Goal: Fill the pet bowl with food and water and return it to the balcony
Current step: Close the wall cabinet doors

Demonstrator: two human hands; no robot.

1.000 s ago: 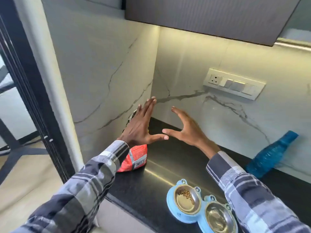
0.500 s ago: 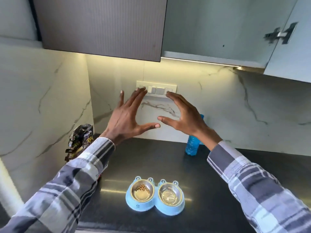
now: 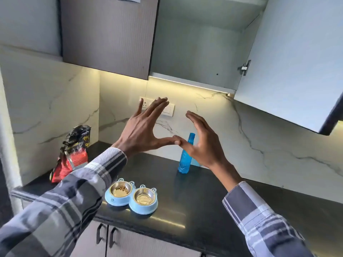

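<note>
Above a dark kitchen counter (image 3: 194,206), a person's left hand (image 3: 143,130) and right hand (image 3: 202,143) are raised with fingers spread and nothing in them, thumb tips touching. Below them, near the counter's front edge, sits a blue double pet bowl (image 3: 130,198): kibble in its left cup, the right cup's contents unclear. A crumpled red-and-black food bag (image 3: 71,154) stands at the left wall, its print showing "0%" and little else legible. A blue bottle (image 3: 185,154) stands at the backsplash beneath an open cabinet door (image 3: 293,62).
</note>
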